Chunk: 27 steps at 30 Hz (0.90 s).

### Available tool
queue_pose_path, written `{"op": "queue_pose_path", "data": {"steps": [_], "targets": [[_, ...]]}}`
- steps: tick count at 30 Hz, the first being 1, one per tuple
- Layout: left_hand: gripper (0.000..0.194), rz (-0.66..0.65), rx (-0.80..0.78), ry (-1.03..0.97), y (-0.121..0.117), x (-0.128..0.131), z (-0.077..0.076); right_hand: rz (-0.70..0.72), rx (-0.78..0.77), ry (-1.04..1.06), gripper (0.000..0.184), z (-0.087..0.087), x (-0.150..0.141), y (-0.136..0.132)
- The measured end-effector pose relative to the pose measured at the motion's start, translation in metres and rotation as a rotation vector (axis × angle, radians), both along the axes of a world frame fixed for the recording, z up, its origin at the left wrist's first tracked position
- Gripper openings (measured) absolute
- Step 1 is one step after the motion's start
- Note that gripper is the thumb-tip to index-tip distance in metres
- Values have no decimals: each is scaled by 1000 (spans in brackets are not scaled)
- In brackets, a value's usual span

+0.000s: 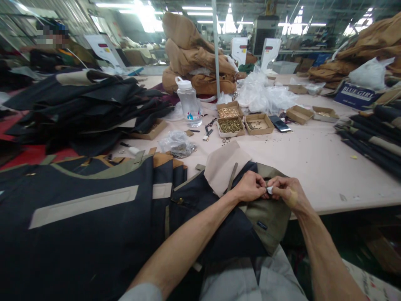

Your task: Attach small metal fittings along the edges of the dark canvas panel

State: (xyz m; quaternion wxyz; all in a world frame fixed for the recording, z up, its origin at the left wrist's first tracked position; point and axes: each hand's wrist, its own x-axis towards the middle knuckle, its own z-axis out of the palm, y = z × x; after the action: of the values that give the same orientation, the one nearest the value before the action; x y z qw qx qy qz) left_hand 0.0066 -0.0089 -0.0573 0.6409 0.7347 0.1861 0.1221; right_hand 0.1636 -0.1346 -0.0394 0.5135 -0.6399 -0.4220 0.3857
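Pinching a small white scrap [270, 190] in my right fingers [278, 182], I seemingly curl my left fingers [260, 193] tight on the navy-and-olive cloth garment [269, 211], draped from the pale pinkish worktop [328, 175] toward my grey-clothed lap [232, 278], probably to steady it close.

A clear water bottle [189, 108] with a white lid stands upright on the bench [313, 167], in front of heaped brown cloth bundles [191, 60]. A slim metal pole [216, 54] rises before the heap, and crumpled clear plastic [265, 93] lies to its right. Closer to me, a phone [280, 123] rests just beside a cardboard tray [260, 131]. Over on the right, a plastic bag [369, 74] bulges above a blue "BLUE GIRL" box [354, 96].
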Motion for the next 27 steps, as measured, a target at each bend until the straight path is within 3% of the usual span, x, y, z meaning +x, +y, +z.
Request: {"op": "queue_pose_path", "data": {"steps": [14, 22, 27], "targets": [[10, 21, -23, -2, 0, 2, 4, -1, -23, -193, 14, 0, -1, 1], [12, 70, -255, -41, -1, 4, 10, -63, -42, 19, 28, -17, 6, 3], [13, 111, -330, -68, -2, 5, 13, -62, -27, 72, 45, -13, 1, 4]]}}
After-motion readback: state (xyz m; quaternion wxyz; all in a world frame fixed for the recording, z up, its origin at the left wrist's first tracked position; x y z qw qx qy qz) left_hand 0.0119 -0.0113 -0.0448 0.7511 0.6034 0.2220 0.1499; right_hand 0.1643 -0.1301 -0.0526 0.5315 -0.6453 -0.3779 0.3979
